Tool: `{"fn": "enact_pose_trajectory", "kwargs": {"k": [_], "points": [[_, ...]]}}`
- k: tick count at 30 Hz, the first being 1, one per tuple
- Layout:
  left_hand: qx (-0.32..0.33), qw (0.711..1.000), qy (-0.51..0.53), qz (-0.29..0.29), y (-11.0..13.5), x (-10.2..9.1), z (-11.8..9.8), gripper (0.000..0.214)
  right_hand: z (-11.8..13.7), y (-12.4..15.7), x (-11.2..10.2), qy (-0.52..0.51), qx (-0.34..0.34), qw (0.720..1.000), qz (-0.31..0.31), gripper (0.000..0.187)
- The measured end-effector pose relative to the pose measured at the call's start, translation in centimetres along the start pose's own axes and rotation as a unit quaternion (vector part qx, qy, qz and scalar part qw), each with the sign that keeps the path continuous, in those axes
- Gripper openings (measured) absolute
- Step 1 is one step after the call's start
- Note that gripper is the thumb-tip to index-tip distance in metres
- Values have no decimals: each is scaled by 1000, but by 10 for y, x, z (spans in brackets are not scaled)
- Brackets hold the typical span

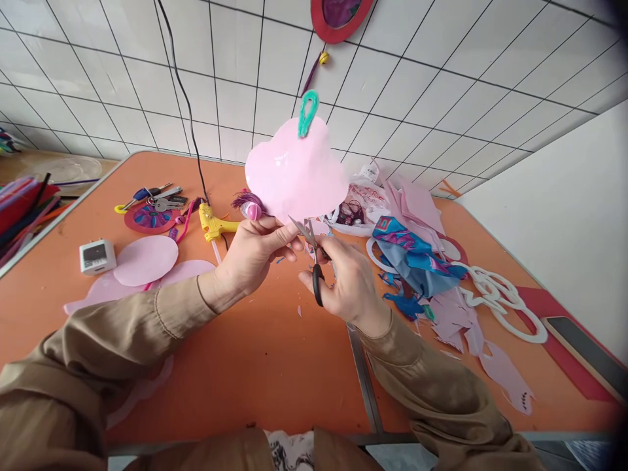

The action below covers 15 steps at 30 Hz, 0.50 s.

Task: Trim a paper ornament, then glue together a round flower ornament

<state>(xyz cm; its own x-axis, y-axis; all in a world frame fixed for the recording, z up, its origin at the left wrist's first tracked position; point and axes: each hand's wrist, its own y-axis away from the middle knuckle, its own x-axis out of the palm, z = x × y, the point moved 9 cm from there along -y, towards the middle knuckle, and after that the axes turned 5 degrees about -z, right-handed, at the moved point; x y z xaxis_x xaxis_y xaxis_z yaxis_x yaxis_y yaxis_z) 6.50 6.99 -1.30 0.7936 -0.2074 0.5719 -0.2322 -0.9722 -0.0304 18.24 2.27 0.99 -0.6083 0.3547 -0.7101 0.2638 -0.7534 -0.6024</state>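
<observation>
One bare left hand (252, 254), near the middle of the frame, pinches between thumb and fingers the lower edge of a glossy pale-pink cloud-shaped sheet (297, 170), which stands upright at upper centre with a fuzzy green loop (303, 127) at its top. Just to its right, the bare right hand (354, 282) has its fingers closed around the black handles of metal-bladed scissors (318, 284), whose blades point up and left near the left thumb. On the orange table (275, 379), a yellow plastic glue gun (210, 226) lies at centre left and crumpled blue patterned material (417, 261) at right.
</observation>
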Motion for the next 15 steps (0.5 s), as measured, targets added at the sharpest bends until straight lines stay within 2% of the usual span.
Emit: {"fn": "enact_pose_trajectory", "kwargs": {"k": [7,15], "points": [[-12,1000,-9,-9,1,-1,7,32,9,-1,-6,73,-3,997,-23,37],[-15,1000,-22,-11,2,-1,10,34,12,-2,-6,77,-3,997,-22,35]]}}
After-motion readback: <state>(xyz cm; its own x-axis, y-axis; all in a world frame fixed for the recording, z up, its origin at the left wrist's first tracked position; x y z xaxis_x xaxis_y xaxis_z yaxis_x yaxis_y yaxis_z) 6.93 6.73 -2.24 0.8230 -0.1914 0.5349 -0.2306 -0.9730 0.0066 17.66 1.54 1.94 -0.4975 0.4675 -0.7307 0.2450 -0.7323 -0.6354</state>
